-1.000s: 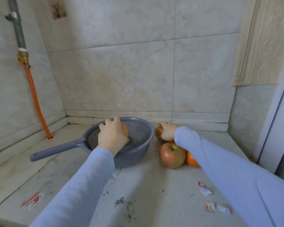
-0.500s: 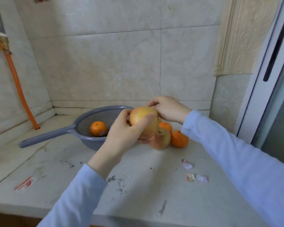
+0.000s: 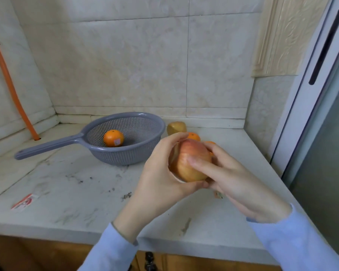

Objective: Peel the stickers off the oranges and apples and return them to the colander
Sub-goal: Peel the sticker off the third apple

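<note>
The apple (image 3: 186, 163) has come nearer to the person. The left hand (image 3: 159, 173) grips it from the left and the right hand (image 3: 233, 178) holds its other side, above the worktop (image 3: 76, 192). Behind, one orange (image 3: 113, 138) lies in the colander (image 3: 125, 115).

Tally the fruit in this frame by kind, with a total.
Apples: 2 (held apple, yellowish apple)
Oranges: 3 (stickered orange in the colander, bare orange, partly hidden orange)
Total: 5
</note>
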Action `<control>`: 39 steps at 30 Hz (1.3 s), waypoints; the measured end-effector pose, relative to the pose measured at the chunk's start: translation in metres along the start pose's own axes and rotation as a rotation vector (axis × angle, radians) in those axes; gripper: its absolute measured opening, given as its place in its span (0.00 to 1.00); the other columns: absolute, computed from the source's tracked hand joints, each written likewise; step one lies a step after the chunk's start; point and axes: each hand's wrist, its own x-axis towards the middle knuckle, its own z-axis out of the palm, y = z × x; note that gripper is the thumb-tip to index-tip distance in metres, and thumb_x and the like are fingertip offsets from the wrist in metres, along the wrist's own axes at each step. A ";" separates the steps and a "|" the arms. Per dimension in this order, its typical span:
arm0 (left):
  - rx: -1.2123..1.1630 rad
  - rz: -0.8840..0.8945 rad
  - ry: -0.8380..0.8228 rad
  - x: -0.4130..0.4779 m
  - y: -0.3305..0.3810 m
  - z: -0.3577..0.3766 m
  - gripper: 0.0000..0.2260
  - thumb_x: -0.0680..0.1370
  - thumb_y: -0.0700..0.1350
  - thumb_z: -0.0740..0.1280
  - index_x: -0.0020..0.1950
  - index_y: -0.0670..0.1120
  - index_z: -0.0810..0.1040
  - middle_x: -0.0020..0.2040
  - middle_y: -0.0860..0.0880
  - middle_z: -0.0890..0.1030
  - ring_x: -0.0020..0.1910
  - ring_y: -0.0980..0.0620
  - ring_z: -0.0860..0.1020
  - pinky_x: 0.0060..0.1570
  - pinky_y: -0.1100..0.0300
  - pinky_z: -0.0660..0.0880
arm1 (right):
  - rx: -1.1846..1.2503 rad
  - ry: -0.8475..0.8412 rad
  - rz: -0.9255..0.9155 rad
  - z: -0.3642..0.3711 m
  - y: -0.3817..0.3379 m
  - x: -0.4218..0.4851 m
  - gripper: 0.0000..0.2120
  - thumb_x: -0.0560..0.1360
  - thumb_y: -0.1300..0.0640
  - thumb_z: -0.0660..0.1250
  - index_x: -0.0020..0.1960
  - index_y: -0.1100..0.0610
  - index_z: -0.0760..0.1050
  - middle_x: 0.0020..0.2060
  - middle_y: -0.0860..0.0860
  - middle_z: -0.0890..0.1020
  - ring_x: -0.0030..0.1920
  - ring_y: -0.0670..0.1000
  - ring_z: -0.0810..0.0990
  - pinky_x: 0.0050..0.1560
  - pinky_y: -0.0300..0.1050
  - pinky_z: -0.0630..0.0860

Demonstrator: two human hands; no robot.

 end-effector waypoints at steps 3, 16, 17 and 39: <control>-0.050 -0.025 -0.075 -0.007 -0.004 0.001 0.41 0.60 0.44 0.84 0.68 0.54 0.69 0.65 0.61 0.69 0.65 0.61 0.72 0.57 0.65 0.76 | 0.130 0.070 -0.077 0.000 0.014 -0.006 0.34 0.56 0.46 0.80 0.61 0.45 0.76 0.57 0.48 0.81 0.54 0.48 0.83 0.50 0.47 0.80; -0.856 -0.462 -0.128 -0.041 -0.007 0.028 0.26 0.74 0.49 0.70 0.71 0.48 0.72 0.64 0.44 0.80 0.60 0.39 0.80 0.56 0.52 0.79 | 0.027 0.325 -0.233 0.015 0.045 -0.024 0.34 0.65 0.38 0.69 0.70 0.39 0.65 0.62 0.35 0.76 0.60 0.32 0.75 0.54 0.27 0.73; -0.835 -0.469 -0.104 -0.041 -0.008 0.030 0.26 0.73 0.51 0.70 0.70 0.48 0.73 0.63 0.45 0.81 0.61 0.41 0.80 0.56 0.54 0.80 | 0.033 0.312 -0.234 0.015 0.045 -0.026 0.31 0.67 0.39 0.66 0.69 0.39 0.67 0.60 0.31 0.76 0.59 0.30 0.74 0.55 0.26 0.72; -0.762 -0.557 0.071 -0.038 -0.020 0.042 0.28 0.57 0.51 0.75 0.55 0.61 0.71 0.52 0.41 0.81 0.40 0.50 0.83 0.40 0.55 0.80 | -0.210 0.480 -0.466 0.010 0.070 -0.024 0.13 0.73 0.46 0.65 0.55 0.47 0.79 0.55 0.46 0.80 0.57 0.50 0.81 0.54 0.41 0.77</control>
